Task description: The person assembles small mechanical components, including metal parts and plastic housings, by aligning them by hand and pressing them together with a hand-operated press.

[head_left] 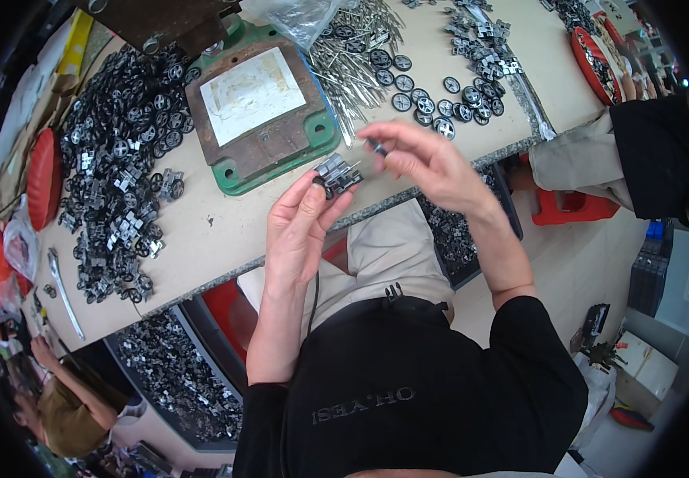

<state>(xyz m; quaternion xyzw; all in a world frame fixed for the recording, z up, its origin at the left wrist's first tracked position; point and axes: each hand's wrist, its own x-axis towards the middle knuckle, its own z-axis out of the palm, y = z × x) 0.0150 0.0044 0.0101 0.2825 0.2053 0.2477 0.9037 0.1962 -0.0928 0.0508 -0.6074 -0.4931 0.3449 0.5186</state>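
My left hand (301,219) pinches a small grey toy-car chassis (335,172) in front of the press base; a black wheel shows at its lower left. A thin metal axle (352,169) sticks out from its right side. To the right of the chassis and apart from it, my right hand (432,163) grips a small black wheel (377,148), seen nearly edge-on, between thumb and fingers. Slightly blurred fingers hide part of that wheel. Loose black wheels with grey spokes (403,101) lie beyond my right hand, beside a pile of metal axles (352,88).
A green press base (233,177) with a white sheet (253,94) stands beyond my left hand. Heaped wheeled chassis (121,159) and a wrench (64,295) lie left. Bins of parts (177,374) sit below the table edge. Other people are at far left and right.
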